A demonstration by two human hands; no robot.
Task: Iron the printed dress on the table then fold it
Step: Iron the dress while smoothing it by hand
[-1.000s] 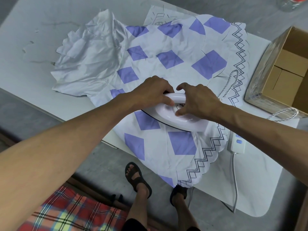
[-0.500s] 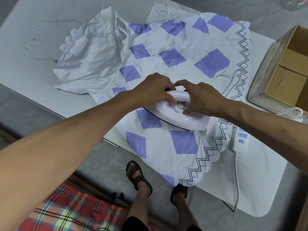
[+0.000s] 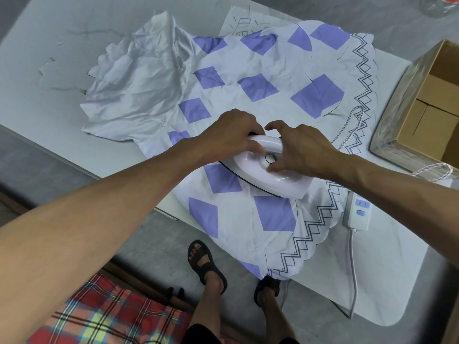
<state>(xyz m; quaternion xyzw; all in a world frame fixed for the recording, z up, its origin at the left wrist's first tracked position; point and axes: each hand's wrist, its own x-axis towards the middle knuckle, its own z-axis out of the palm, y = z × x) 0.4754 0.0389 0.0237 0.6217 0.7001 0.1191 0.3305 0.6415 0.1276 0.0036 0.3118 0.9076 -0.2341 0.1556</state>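
The dress (image 3: 248, 100), white with purple diamonds and a black zigzag hem, lies creased across the middle of the pale counter (image 3: 49, 40), its hem hanging over the near edge. A white iron (image 3: 263, 175) sits on it. The left hand (image 3: 231, 135) has its fingers closed round the handle; the right hand (image 3: 300, 150) fingers are spread at what seems the dial. A power strip (image 3: 356, 212) lies near the right edge, a box (image 3: 422, 115) at the far right corner.
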